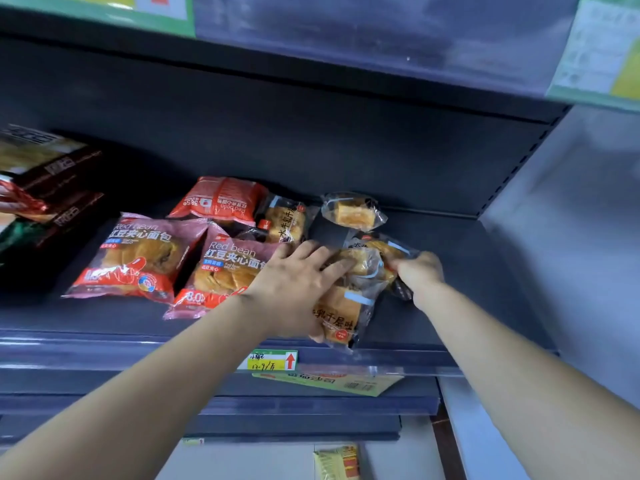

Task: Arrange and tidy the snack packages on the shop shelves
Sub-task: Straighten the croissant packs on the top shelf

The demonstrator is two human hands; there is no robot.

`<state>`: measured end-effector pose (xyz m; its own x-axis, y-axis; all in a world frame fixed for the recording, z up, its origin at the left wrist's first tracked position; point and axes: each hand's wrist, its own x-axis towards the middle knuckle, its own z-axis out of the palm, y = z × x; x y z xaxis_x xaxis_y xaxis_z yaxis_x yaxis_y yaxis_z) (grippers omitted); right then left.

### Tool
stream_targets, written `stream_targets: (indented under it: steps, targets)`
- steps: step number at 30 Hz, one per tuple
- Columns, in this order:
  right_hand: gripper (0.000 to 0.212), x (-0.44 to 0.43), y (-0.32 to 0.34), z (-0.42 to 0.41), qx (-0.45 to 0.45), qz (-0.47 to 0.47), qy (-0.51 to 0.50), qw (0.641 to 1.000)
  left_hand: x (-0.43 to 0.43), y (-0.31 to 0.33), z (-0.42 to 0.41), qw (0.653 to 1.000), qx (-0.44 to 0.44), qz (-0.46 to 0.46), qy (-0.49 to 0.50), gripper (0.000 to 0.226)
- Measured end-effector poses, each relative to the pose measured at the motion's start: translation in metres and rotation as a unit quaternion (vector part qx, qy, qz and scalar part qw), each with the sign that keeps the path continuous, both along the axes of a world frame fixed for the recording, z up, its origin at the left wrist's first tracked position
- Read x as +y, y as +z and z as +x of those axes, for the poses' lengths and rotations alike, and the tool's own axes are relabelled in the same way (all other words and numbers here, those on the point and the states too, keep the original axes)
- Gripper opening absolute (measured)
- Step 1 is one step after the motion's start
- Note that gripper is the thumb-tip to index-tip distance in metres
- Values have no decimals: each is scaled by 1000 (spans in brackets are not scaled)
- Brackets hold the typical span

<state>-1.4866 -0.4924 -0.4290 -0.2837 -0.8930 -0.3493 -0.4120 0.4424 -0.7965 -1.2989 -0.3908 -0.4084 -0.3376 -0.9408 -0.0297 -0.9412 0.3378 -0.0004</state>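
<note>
My left hand (298, 282) lies over a clear-wrapped toast bread pack (346, 313) at the front of the dark shelf (467, 271), fingers spread across its top and thumb under its lower edge. My right hand (420, 270) grips the edge of another clear bread pack (388, 249) just behind it. A third clear pack (353, 213) lies farther back, and one more (287, 220) stands beside the red packs. Two pink-red "Red bean" bread bags (138, 258) (221, 271) lie to the left, with an upside-down red one (221, 200) behind them.
Dark brown boxes and bags (52, 174) are stacked at the far left of the shelf. A price tag with a red arrow (273, 361) sits on the shelf's front rail. The shelf above (311, 39) overhangs closely. A grey wall (571, 220) bounds the right side.
</note>
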Motion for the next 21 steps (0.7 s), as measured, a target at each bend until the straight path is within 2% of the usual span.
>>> stream_targets:
  steps: [3, 7, 9, 12, 16, 18, 21]
  targets:
    - [17, -5, 7, -2, -52, 5, 27, 998, 2, -2, -1, 1000, -7, -16, 8, 123]
    - [24, -2, 6, -5, -80, -82, 104, 988, 9, -10, -2, 997, 8, -74, 17, 101]
    - [27, 3, 5, -4, -70, -100, 141, 982, 11, -16, -4, 992, 3, -116, 40, 99]
    - [29, 4, 6, 0, -67, -87, 154, 982, 11, -24, -8, 981, 0, -179, 71, 95]
    - [23, 2, 11, 6, -116, -57, 160, 979, 16, -28, -5, 968, -23, -238, 69, 75]
    - [21, 4, 11, 8, -109, -56, 178, 976, 18, -27, -2, 969, -30, -233, 82, 78]
    - [19, 5, 11, 11, -86, -76, 202, 973, 17, -25, 2, 973, -20, -207, 100, 96]
